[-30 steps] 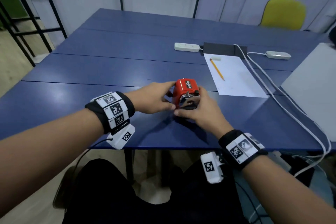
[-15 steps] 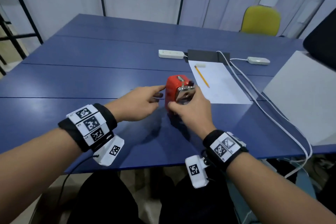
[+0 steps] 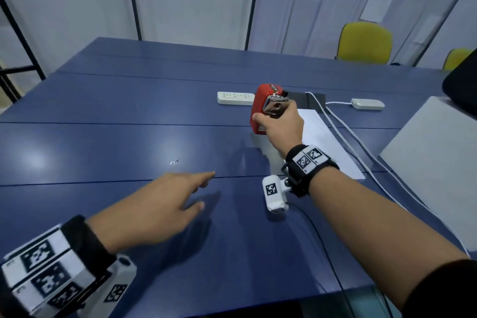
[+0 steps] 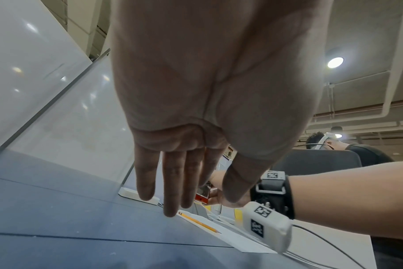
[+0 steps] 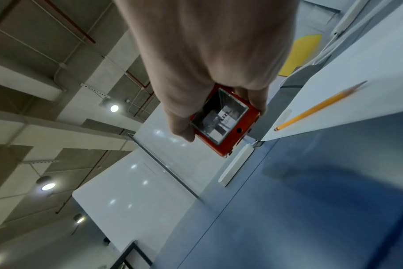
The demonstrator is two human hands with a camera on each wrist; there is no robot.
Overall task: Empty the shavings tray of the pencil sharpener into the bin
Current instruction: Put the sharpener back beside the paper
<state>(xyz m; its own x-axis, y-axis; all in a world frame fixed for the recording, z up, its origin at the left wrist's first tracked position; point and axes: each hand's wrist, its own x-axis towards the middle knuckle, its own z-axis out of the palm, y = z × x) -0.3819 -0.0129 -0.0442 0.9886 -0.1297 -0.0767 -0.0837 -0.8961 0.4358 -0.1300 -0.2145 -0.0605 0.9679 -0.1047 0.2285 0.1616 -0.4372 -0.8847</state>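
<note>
We see a bright room, lit by round ceiling lamps. They leave shiny spots on the blue table (and soft shadows under both arms). The pencil looks smeared, and lines bend near the edges.

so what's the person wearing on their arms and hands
Bare hands, no gloves. Each wrist has a black strap carrying white square-code tags, left wrist band and right wrist band, with a white camera pod hung below. A thin black cable trails from the right one.

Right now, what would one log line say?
right hand: grips red metal pencil sharpener, lifted | left hand: open, empty | bin: unseen
</note>
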